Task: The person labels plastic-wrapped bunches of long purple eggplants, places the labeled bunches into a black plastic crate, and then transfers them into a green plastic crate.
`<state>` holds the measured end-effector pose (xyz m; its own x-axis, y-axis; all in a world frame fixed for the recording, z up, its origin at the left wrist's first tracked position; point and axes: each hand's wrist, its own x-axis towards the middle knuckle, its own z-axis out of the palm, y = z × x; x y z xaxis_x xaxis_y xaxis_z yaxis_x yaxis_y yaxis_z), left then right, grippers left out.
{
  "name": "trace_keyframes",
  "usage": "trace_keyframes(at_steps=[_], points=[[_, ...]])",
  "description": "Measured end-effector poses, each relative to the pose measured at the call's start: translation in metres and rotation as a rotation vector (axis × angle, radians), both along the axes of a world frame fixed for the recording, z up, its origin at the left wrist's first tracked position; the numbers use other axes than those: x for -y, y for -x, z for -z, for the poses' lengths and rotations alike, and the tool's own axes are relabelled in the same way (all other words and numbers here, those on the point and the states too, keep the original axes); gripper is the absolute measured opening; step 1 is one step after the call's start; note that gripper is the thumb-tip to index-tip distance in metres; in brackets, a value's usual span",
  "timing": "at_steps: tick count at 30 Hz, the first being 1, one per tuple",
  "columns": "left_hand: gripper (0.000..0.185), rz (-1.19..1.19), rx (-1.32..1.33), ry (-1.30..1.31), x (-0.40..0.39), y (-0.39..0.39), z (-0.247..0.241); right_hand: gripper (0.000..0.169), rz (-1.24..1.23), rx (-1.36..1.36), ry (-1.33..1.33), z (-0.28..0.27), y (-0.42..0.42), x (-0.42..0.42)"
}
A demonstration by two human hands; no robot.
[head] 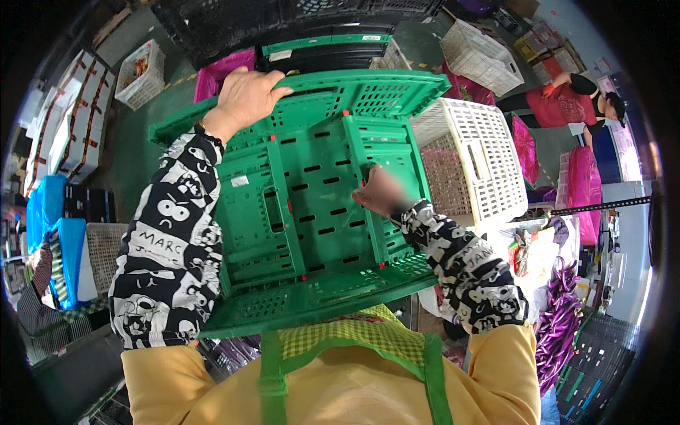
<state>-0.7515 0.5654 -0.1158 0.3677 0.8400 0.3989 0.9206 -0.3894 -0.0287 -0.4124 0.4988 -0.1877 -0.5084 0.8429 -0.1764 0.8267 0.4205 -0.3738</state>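
In front of me is a green plastic folding crate with its two long side walls standing and its end panels lying folded inward. My left hand is clasped over the top rim of the far long wall. Inside the crate, my right hand grips the inner edge of the right end panel, its fingers curled there; the hand is partly blurred. The left end panel, with a handle slot and a small white label, lies flat over the slotted floor. The near wall is close to my apron.
A white perforated plastic crate lies right of the green one. Stacked black crates stand beyond it. At right are purple eggplants and a person in a red top. White boxes are stacked at left.
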Motion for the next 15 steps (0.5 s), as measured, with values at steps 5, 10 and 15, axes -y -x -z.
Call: trace_keyframes(at_steps=[5,10,15], points=[[0.031,-0.024,0.051,0.017,-0.007,0.005,0.022,0.029,0.199,-0.265,0.220,-0.072,-0.072,-0.044],[0.033,0.062,-0.013,0.001,0.003,0.014,0.019,0.030,0.353,-0.220,0.102,-0.068,-0.174,-0.060],[0.028,0.201,0.088,-0.153,0.036,-0.035,-0.002,0.030,0.431,-0.205,-0.047,-0.056,-0.163,-0.051]])
